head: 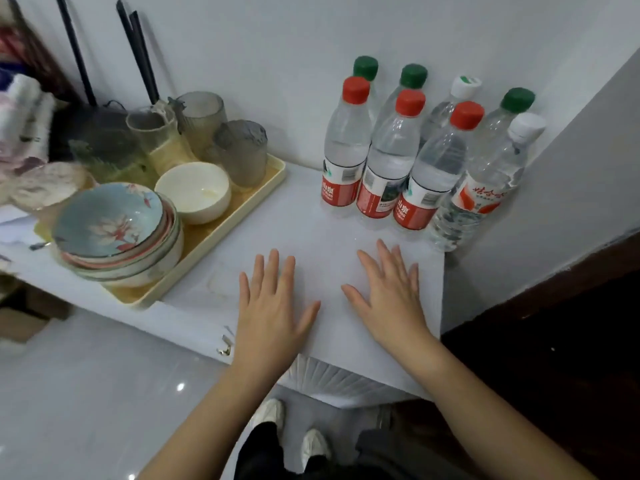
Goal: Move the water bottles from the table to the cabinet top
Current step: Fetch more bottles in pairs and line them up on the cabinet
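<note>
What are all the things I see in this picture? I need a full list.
Bottles: eight, clear, caps red, green or white; right back corner of the surface.
Surface: one, white; against the wall.
Tray: one, cream; left on the surface.
Glasses: several, clear or grey; back of tray.
Bowl: one, white; in tray.
Dishes: one stack, blue and pink; front of tray.
Shoes: two, white; on floor.
Left hand: flat on surface, fingers straight.
Right hand: likewise, beside it.

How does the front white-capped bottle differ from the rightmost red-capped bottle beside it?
The front white-capped bottle has a white cap; the rightmost red-capped bottle a red one. The former's label is pale with orange shapes, the latter's red and white. Both are clear, capped and upright.
</note>
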Demonstrator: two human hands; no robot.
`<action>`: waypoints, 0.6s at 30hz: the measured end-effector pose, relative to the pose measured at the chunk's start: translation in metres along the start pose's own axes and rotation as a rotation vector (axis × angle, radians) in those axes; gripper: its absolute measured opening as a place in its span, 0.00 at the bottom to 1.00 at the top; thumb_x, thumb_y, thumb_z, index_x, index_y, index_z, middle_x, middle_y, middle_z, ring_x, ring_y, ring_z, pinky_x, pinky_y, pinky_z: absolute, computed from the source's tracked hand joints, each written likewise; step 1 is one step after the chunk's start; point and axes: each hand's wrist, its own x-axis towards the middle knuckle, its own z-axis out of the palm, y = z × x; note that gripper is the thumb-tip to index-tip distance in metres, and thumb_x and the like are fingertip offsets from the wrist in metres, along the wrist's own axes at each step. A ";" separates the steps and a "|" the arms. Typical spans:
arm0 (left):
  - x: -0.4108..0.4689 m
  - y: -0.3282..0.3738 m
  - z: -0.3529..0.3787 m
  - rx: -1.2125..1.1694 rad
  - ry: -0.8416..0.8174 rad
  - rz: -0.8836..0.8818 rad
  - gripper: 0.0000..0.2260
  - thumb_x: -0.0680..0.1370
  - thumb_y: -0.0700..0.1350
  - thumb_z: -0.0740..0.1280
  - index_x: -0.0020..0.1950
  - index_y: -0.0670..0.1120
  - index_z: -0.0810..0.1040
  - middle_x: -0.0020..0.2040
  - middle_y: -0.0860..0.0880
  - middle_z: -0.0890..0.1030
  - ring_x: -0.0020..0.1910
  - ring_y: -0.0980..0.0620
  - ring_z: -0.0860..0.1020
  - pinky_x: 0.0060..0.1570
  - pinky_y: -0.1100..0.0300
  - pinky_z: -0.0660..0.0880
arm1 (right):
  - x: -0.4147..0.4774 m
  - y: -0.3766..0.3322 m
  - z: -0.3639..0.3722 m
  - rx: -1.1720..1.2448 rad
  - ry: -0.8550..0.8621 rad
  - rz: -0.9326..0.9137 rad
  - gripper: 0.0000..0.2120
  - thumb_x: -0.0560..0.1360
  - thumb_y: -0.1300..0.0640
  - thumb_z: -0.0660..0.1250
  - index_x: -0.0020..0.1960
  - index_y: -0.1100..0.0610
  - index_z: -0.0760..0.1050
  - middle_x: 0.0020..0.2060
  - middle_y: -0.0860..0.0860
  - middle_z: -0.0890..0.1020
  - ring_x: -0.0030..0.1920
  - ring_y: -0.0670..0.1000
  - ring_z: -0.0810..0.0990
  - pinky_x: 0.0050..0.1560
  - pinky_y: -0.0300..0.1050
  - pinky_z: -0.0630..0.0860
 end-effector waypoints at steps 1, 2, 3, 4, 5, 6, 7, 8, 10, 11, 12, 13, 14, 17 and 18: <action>-0.018 -0.002 0.002 -0.014 0.016 -0.021 0.35 0.76 0.65 0.49 0.78 0.45 0.59 0.79 0.42 0.57 0.78 0.41 0.52 0.74 0.44 0.47 | -0.006 -0.005 0.001 -0.008 -0.029 -0.043 0.32 0.79 0.39 0.57 0.79 0.49 0.54 0.80 0.53 0.47 0.79 0.57 0.41 0.76 0.62 0.39; -0.036 -0.005 0.005 -0.025 0.023 -0.054 0.34 0.77 0.64 0.50 0.78 0.45 0.60 0.78 0.42 0.57 0.78 0.41 0.52 0.74 0.44 0.48 | -0.012 -0.010 0.002 -0.024 -0.061 -0.091 0.32 0.79 0.38 0.56 0.79 0.48 0.52 0.80 0.53 0.45 0.79 0.57 0.39 0.76 0.62 0.38; -0.052 -0.008 0.006 -0.034 0.028 -0.096 0.33 0.77 0.63 0.51 0.78 0.46 0.60 0.79 0.43 0.57 0.78 0.42 0.51 0.74 0.44 0.48 | -0.018 -0.015 0.003 -0.045 -0.092 -0.146 0.32 0.80 0.38 0.54 0.79 0.47 0.50 0.80 0.53 0.43 0.79 0.57 0.38 0.75 0.62 0.37; -0.067 -0.011 0.006 -0.040 0.042 -0.136 0.33 0.78 0.63 0.52 0.78 0.46 0.59 0.79 0.43 0.57 0.78 0.43 0.51 0.74 0.44 0.48 | -0.023 -0.021 0.003 -0.065 -0.117 -0.205 0.32 0.80 0.38 0.53 0.79 0.47 0.48 0.80 0.53 0.42 0.78 0.57 0.36 0.75 0.62 0.35; -0.081 -0.013 0.006 -0.041 0.057 -0.175 0.32 0.78 0.63 0.52 0.78 0.46 0.58 0.79 0.43 0.57 0.78 0.43 0.51 0.74 0.43 0.49 | -0.028 -0.028 0.004 -0.082 -0.137 -0.264 0.32 0.80 0.37 0.52 0.80 0.46 0.47 0.80 0.53 0.41 0.78 0.57 0.35 0.74 0.61 0.34; -0.096 -0.016 0.005 -0.035 0.069 -0.211 0.32 0.78 0.62 0.52 0.78 0.46 0.58 0.79 0.43 0.57 0.78 0.43 0.51 0.74 0.43 0.49 | -0.032 -0.035 0.005 -0.093 -0.155 -0.319 0.33 0.80 0.37 0.51 0.80 0.46 0.46 0.80 0.53 0.40 0.78 0.57 0.34 0.73 0.61 0.33; -0.109 -0.017 0.003 -0.026 0.079 -0.247 0.32 0.78 0.62 0.53 0.78 0.46 0.58 0.79 0.43 0.57 0.78 0.43 0.51 0.74 0.43 0.49 | -0.036 -0.042 0.007 -0.101 -0.170 -0.368 0.33 0.79 0.36 0.49 0.80 0.46 0.45 0.79 0.53 0.39 0.78 0.57 0.34 0.73 0.60 0.32; -0.122 -0.019 0.003 -0.019 0.086 -0.282 0.32 0.78 0.62 0.53 0.78 0.46 0.58 0.79 0.43 0.56 0.78 0.43 0.50 0.74 0.44 0.49 | -0.041 -0.050 0.009 -0.111 -0.184 -0.418 0.33 0.79 0.34 0.47 0.80 0.46 0.45 0.79 0.53 0.39 0.78 0.57 0.34 0.73 0.60 0.32; -0.149 -0.023 0.003 -0.016 0.080 -0.367 0.33 0.78 0.62 0.52 0.79 0.47 0.57 0.79 0.44 0.55 0.78 0.44 0.49 0.75 0.45 0.47 | -0.051 -0.065 0.014 -0.141 -0.214 -0.523 0.35 0.76 0.33 0.41 0.80 0.45 0.43 0.79 0.53 0.39 0.78 0.58 0.34 0.72 0.61 0.31; -0.161 -0.026 0.004 -0.012 0.077 -0.413 0.32 0.78 0.62 0.51 0.78 0.46 0.58 0.79 0.44 0.56 0.78 0.43 0.49 0.75 0.45 0.46 | -0.057 -0.074 0.016 -0.160 -0.231 -0.579 0.36 0.75 0.32 0.40 0.80 0.45 0.42 0.79 0.53 0.39 0.78 0.58 0.34 0.72 0.61 0.31; -0.172 -0.028 0.004 -0.002 0.075 -0.456 0.32 0.78 0.62 0.51 0.78 0.46 0.59 0.79 0.43 0.57 0.78 0.43 0.51 0.75 0.45 0.47 | -0.062 -0.082 0.019 -0.181 -0.253 -0.631 0.35 0.76 0.33 0.41 0.79 0.44 0.41 0.79 0.53 0.39 0.78 0.58 0.33 0.72 0.61 0.31; -0.183 -0.030 0.006 0.011 0.069 -0.498 0.32 0.78 0.62 0.51 0.77 0.45 0.60 0.78 0.42 0.59 0.78 0.41 0.53 0.74 0.43 0.48 | -0.067 -0.090 0.023 -0.198 -0.279 -0.678 0.34 0.77 0.34 0.43 0.79 0.44 0.41 0.79 0.54 0.39 0.78 0.59 0.34 0.72 0.61 0.31; -0.193 -0.033 0.007 0.021 0.061 -0.540 0.32 0.78 0.62 0.52 0.76 0.45 0.61 0.78 0.41 0.59 0.78 0.40 0.54 0.73 0.42 0.50 | -0.073 -0.098 0.026 -0.208 -0.304 -0.721 0.34 0.78 0.35 0.47 0.80 0.44 0.42 0.79 0.54 0.39 0.78 0.59 0.34 0.72 0.62 0.31; -0.225 -0.040 0.011 0.018 0.036 -0.680 0.32 0.77 0.61 0.52 0.76 0.44 0.63 0.76 0.39 0.62 0.76 0.36 0.58 0.71 0.37 0.54 | -0.088 -0.122 0.042 -0.267 -0.380 -0.850 0.34 0.79 0.36 0.52 0.80 0.45 0.44 0.79 0.54 0.39 0.78 0.60 0.33 0.72 0.63 0.32; -0.233 -0.042 0.012 0.014 0.022 -0.723 0.32 0.77 0.61 0.52 0.75 0.44 0.64 0.76 0.38 0.63 0.75 0.35 0.60 0.71 0.35 0.55 | -0.092 -0.128 0.048 -0.301 -0.414 -0.882 0.35 0.79 0.35 0.51 0.80 0.45 0.42 0.79 0.54 0.38 0.77 0.60 0.32 0.72 0.63 0.31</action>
